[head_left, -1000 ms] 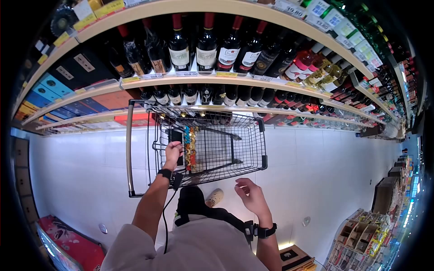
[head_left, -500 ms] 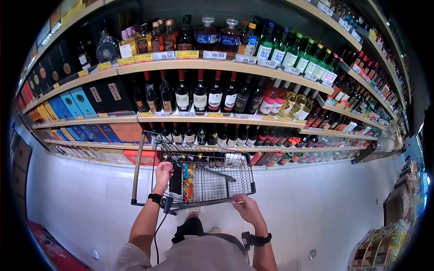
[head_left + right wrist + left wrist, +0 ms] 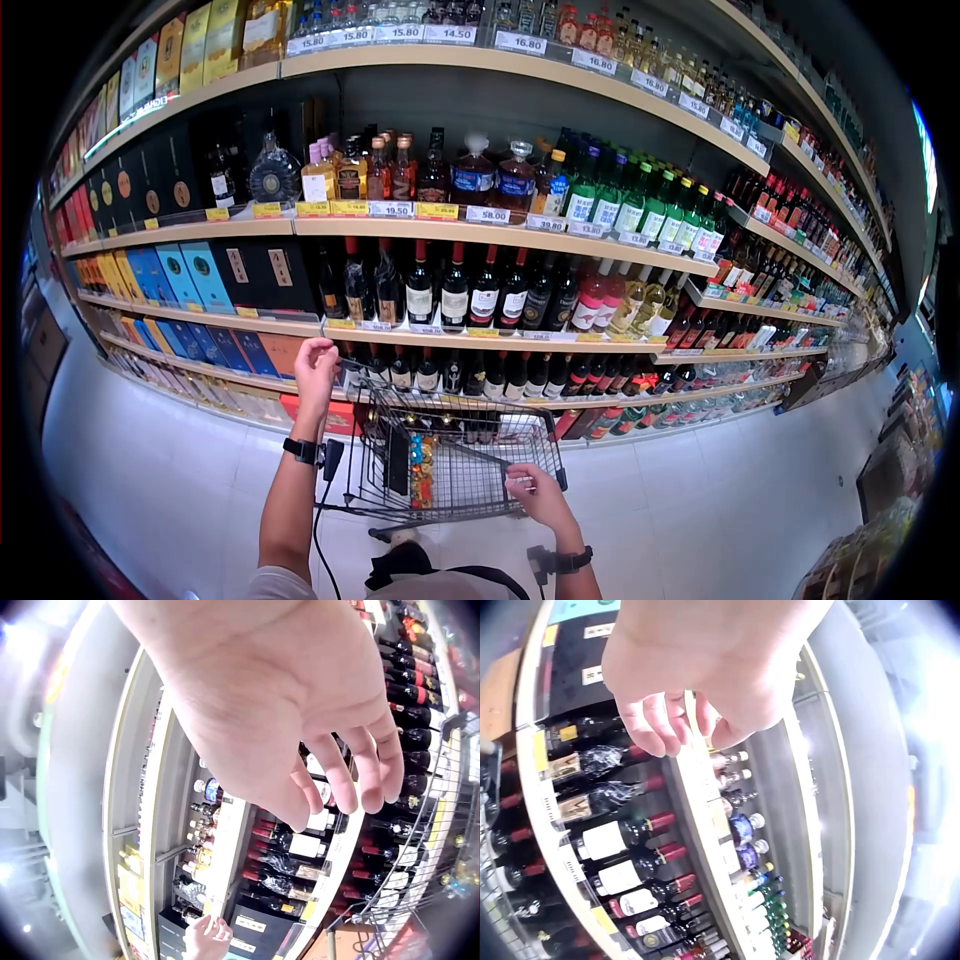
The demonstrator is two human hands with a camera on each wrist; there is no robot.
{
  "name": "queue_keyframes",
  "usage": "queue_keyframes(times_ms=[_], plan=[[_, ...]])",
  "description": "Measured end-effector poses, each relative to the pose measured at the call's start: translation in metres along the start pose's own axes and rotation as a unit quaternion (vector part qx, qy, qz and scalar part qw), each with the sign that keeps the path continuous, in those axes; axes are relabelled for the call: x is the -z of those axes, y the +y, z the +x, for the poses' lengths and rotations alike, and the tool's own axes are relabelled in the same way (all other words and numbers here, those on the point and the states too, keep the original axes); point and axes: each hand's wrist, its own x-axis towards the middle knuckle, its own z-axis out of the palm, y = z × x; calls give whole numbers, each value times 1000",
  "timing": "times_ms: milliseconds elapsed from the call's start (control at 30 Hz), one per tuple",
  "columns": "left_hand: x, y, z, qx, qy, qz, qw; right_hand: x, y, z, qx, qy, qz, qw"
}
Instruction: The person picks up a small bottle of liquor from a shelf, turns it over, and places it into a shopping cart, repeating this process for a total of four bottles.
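My left hand (image 3: 317,370) is raised in front of the lower shelves, just left of the shopping cart (image 3: 398,472). Its fingers hang loosely bent around nothing, and the left wrist view shows the same hand (image 3: 705,667) over a row of red-capped wine bottles (image 3: 604,840). Over the cart's right front end hovers my right hand (image 3: 537,496), relaxed and holding nothing. From the right wrist, that hand (image 3: 292,712) has its fingers spread downward in front of the wine shelf. Colourful wrapped packs (image 3: 421,470) lie inside the wire cart.
Long shelves curve ahead, with green bottles (image 3: 632,212) and spirit bottles (image 3: 470,178) above the wine bottles (image 3: 420,292). Boxed goods (image 3: 205,278) fill the left side. Price tags line the shelf edges (image 3: 400,226). White floor tiles (image 3: 670,500) extend to the right.
The head view has tilted up toward higher shelves. My left hand has moved left and up, from over the cart to beside it. The right hand now overlaps the cart's front end.
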Motion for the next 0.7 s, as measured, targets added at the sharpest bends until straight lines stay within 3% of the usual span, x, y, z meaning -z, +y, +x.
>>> queue_keyframes(times_ms=[133,233,367,700], plan=[[4,44,5,-120,-43,18,992,-1,-35,35,34,82,18,996],[20,69,1,-107,-37,-11,994,-14,-63,56,100,152,66,981],[41,66,16,-79,-47,-48,995,-29,-87,80,105,179,71,976],[54,64,93,-105,-77,-102,986,-71,-113,131,109,230,29,967]])
